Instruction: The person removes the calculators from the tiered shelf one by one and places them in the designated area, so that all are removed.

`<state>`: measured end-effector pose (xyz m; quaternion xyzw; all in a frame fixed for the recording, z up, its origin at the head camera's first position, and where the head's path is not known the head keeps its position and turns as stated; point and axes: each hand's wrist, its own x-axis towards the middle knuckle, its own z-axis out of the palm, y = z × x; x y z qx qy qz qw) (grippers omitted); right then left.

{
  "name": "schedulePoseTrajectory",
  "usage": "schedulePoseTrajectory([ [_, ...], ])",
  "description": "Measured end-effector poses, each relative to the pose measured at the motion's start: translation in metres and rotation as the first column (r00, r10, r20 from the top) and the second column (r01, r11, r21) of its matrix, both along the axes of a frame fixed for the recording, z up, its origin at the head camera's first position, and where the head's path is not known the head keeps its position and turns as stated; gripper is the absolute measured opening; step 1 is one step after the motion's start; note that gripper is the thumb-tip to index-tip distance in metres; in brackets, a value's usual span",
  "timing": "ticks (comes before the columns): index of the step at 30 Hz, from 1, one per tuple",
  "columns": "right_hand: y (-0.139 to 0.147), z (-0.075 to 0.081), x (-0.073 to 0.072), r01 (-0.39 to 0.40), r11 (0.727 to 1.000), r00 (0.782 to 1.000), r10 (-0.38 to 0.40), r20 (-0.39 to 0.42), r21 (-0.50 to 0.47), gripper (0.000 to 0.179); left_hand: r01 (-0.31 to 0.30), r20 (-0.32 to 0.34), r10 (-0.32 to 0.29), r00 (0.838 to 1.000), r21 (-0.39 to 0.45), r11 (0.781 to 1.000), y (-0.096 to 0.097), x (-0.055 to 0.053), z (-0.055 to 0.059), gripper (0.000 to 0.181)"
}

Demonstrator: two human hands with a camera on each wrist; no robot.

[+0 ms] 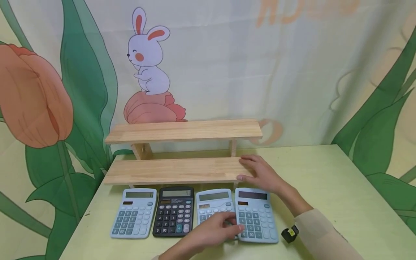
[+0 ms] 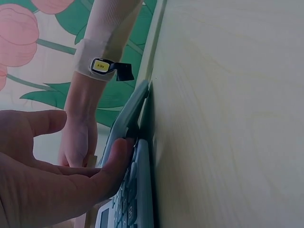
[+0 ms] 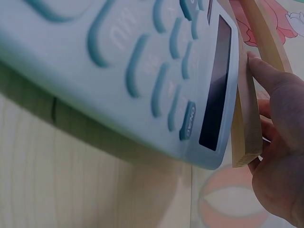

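Observation:
My left hand (image 1: 212,229) is at the left edge of the rightmost light-blue calculator (image 1: 256,216). In the left wrist view, a finger (image 2: 116,161) reaches under that edge, and the calculator is tilted up off the table. The thumb (image 2: 50,122) stands apart above it. My right hand (image 1: 260,173) rests on the right end of the lower wooden shelf (image 1: 182,169), its thumb near the front edge. Partly behind my left hand lies another light-blue calculator (image 1: 214,196). Left of it lie a black calculator (image 1: 173,211) and a third light-blue one (image 1: 133,213).
The upper wooden shelf (image 1: 185,130) stands behind the lower one, against a printed cloth backdrop (image 1: 211,72). A pale green-yellow table (image 1: 341,187) extends to the right. A small black device (image 1: 290,234) is strapped at the right wrist.

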<state>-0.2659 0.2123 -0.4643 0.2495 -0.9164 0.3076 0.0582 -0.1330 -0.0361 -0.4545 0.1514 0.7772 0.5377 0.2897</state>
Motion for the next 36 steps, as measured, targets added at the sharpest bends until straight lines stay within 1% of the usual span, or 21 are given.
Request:
schedulePoseTrajectory([
  [6,-0.001,-0.001,-0.001,0.003,1.0,1.0,-0.003,-0.001,0.007,0.073,0.028,0.027,-0.028,0.999,0.022,0.999,-0.002,0.0,0.0,0.052],
  [8,-0.002,0.0,-0.002,0.001,1.0,1.0,-0.001,-0.002,0.003,0.073,0.041,0.018,-0.041,0.999,0.024,0.999,-0.003,-0.002,0.0,0.052],
  [10,-0.003,0.0,-0.003,0.0,1.0,1.0,0.0,-0.002,-0.001,0.073,0.066,0.003,-0.066,0.998,0.019,0.998,-0.004,-0.005,-0.002,0.054],
  [14,-0.004,-0.002,-0.004,0.004,1.0,1.0,-0.004,0.0,-0.001,0.073,0.074,-0.015,-0.074,0.997,0.008,0.997,-0.006,-0.007,-0.002,0.053],
  [15,-0.004,-0.002,-0.004,0.005,1.0,1.0,-0.005,0.0,-0.001,0.073,0.07,-0.011,-0.07,0.997,0.004,0.998,-0.006,-0.007,-0.001,0.053],
  [16,-0.004,-0.003,-0.005,0.005,1.0,1.0,-0.005,-0.002,-0.001,0.073,0.054,0.006,-0.054,0.998,0.009,0.998,-0.006,-0.007,0.001,0.051],
  [19,-0.005,-0.003,-0.006,0.004,1.0,1.0,-0.004,-0.007,-0.002,0.073,0.048,0.036,-0.048,0.998,-0.006,0.999,-0.007,-0.009,0.002,0.056],
  [21,-0.006,-0.004,-0.007,-0.003,1.0,1.0,0.003,-0.013,-0.005,0.073,0.052,0.054,-0.051,0.997,-0.009,0.999,-0.008,-0.011,0.002,0.058],
  [26,-0.008,-0.004,-0.007,-0.015,1.0,1.0,0.015,-0.016,-0.009,0.073,0.065,0.066,-0.064,0.996,-0.008,0.998,-0.01,-0.014,0.002,0.058],
  [29,-0.009,-0.004,-0.007,-0.017,1.0,1.0,0.017,-0.013,-0.013,0.073,0.06,0.051,-0.059,0.997,-0.021,0.998,-0.013,-0.013,0.003,0.054],
  [34,-0.008,-0.003,-0.007,-0.013,1.0,1.0,0.012,-0.018,-0.024,0.072,0.052,-0.003,-0.052,0.999,-0.034,0.998,-0.02,-0.013,0.006,0.047],
  [36,-0.008,-0.003,-0.008,-0.011,1.0,1.0,0.011,-0.023,-0.025,0.072,0.058,-0.01,-0.058,0.998,-0.033,0.998,-0.025,-0.013,0.008,0.05],
])
